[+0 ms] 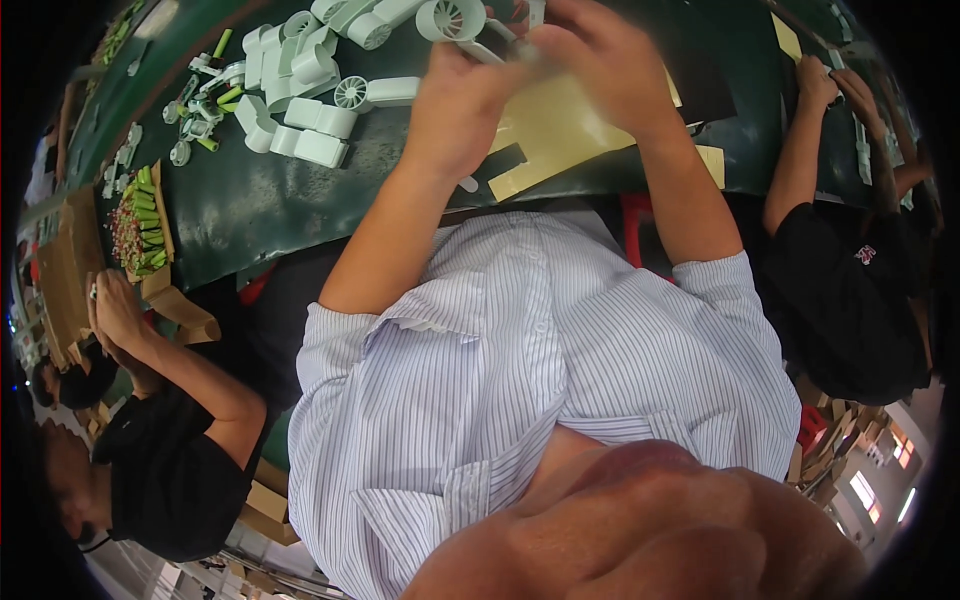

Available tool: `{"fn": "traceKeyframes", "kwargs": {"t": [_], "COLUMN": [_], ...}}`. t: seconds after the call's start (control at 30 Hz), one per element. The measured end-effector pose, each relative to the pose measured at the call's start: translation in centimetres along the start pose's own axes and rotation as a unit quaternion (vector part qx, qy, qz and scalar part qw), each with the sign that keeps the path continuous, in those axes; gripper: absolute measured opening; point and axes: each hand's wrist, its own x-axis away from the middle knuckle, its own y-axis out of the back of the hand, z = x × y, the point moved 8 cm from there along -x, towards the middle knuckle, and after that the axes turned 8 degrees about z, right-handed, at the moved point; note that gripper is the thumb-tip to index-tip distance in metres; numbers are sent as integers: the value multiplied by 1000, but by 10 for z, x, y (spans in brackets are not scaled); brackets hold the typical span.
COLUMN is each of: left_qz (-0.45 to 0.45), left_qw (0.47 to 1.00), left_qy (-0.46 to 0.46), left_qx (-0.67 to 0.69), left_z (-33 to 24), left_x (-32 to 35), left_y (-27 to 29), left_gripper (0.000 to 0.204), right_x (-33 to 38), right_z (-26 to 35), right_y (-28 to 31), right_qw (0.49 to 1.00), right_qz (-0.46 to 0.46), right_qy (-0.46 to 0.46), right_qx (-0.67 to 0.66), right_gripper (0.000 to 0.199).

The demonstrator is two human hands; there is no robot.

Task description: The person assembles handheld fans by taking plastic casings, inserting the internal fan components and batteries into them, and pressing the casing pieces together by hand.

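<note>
L hand (455, 115) has its fingers round a pale-green fan casing (450, 20) (round vented end showing), held over the table (255, 205), well in from the near edge. R hand (605, 75) is close beside it, fingers bent but blurred; can't tell if it's grasping anything. Yellow card (565, 125) lies below the hands, nr the table's near edge. Left of them: pile of pale-green parts (310, 65), then small white-&-green assemblies (205, 105). Further L, nr same edge: green cylinders (145, 235), w/ a co-worker's hand (120, 310) nearby.
</note>
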Motion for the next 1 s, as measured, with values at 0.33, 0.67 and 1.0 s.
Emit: {"fn": "traceKeyframes", "kwargs": {"t": [0.33, 0.67, 1.0], "left_qz": [16, 16, 36], "left_qw": [998, 994, 993], "left_qy": [-43, -75, -74], "left_qx": [-39, -76, -89], "left_z": [-5, -2, -10], "left_x": [1, 3, 1], "left_y": [3, 20, 11], "left_gripper": [36, 39, 38], "right_x": [13, 11, 8], "right_z": [18, 12, 4], "right_y": [1, 1, -1], "right_qw": [980, 994, 998], "right_qz": [-9, -8, 2], "right_qy": [198, 66, 47], "right_qx": [-31, 89, 39], "right_gripper": [26, 25, 24]}}
